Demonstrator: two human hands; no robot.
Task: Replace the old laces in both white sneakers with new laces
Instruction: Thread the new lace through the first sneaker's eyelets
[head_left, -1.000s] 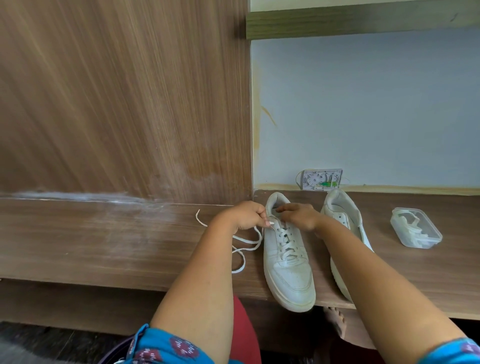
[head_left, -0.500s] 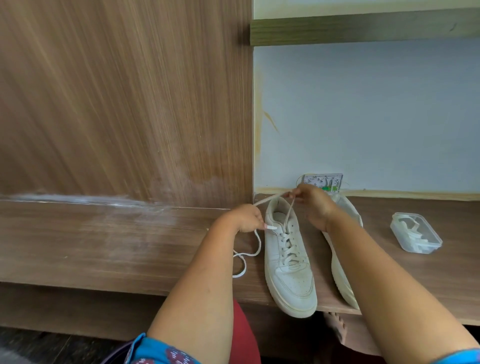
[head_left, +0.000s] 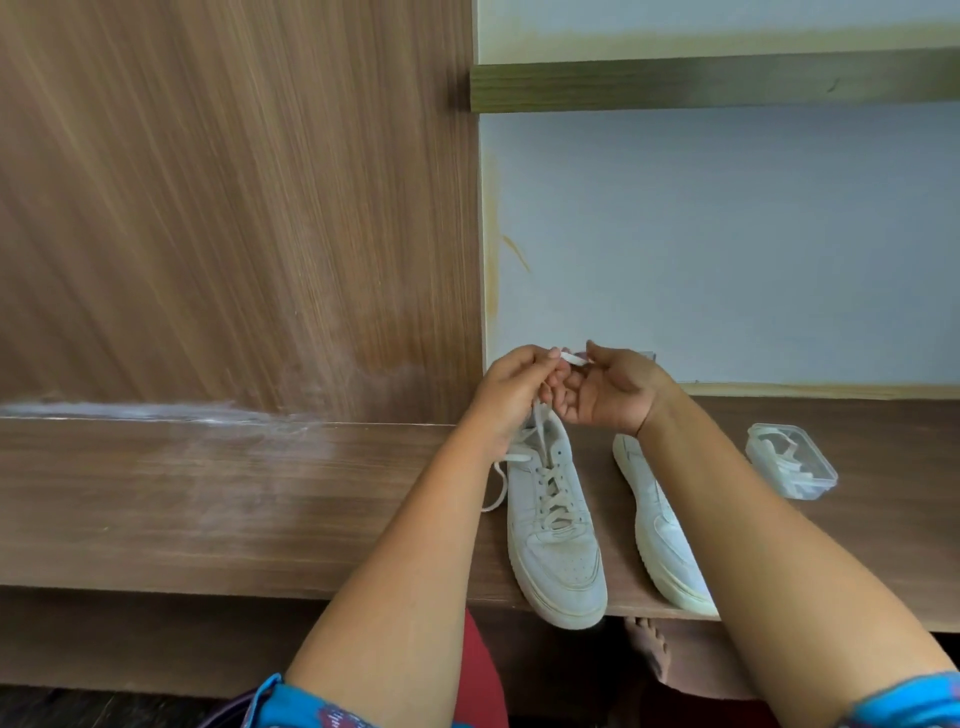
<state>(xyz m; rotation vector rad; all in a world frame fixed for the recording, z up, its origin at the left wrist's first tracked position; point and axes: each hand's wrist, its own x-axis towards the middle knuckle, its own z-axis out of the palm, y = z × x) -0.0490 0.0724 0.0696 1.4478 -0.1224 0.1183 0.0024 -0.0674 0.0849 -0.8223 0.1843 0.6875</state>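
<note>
Laces cross the left sneaker on the wooden ledge, toe at 6 o'clock; your left hand and right hand pinch their ends at its 12 o'clock. At 3 o'clock lie the second sneaker and a clear box.

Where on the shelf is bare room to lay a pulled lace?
Widest patch: the shelf left of the laced sneaker. A narrow strip lies between it and the second sneaker. A smaller patch lies past the box. Crowded where both hands hold the lace.
</note>
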